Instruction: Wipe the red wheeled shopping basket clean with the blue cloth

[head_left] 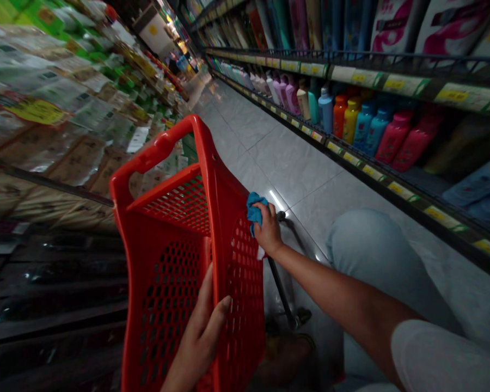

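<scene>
The left hand [204,326] clasps the stiff-looking, red perforated-plastic shopping cart [233,198] by its rim [216,250], likely the best hold; the right hand [268,231] clutches a soft-looking crumpled blue cloth [255,207].

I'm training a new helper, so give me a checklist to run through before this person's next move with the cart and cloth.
1. Left hand on the cart: ok, closed over the rim, thumb outside.
2. Cloth in hand: ok, bunched in the right hand.
3. Cloth at the cart: ok, it looks pressed to the outer side wall.
4. Knee apart from the cart: ok, a gap of floor shows between them.
5. Wheels locked: cannot tell, too dark.
6. Whole cart in view: not ok, the bottom of the picture cuts it off.
</scene>
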Tool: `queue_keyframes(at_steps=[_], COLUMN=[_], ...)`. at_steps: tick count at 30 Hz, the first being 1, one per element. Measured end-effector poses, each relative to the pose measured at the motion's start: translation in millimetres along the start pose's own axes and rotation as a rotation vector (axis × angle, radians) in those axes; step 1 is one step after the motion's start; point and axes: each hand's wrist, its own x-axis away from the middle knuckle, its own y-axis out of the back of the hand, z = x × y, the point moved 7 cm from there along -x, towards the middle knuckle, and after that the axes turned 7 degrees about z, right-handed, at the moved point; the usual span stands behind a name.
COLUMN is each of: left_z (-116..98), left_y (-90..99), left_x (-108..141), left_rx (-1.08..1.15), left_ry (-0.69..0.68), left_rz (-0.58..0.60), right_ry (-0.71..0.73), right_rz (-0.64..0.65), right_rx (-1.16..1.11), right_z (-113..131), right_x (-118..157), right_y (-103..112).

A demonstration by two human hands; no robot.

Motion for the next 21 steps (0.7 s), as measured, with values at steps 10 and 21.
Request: queue_keyframes(at_steps=[10, 21], left_z=[39.1, 61.2], left_y=[24.3, 45.2], left_x=[3.4, 3.8], left_rx=[-0.004, 0.09], left_ry=[0.002, 0.061], left_rz=[0.063, 0.107], right_ry=[0.202, 0.14], right_rz=[-0.03, -0.135], right_rx=[-0.053, -0.094], right_z=[56.7, 48.5], right_x=[0.1, 19.7], right_y=[-6.8, 0.9])
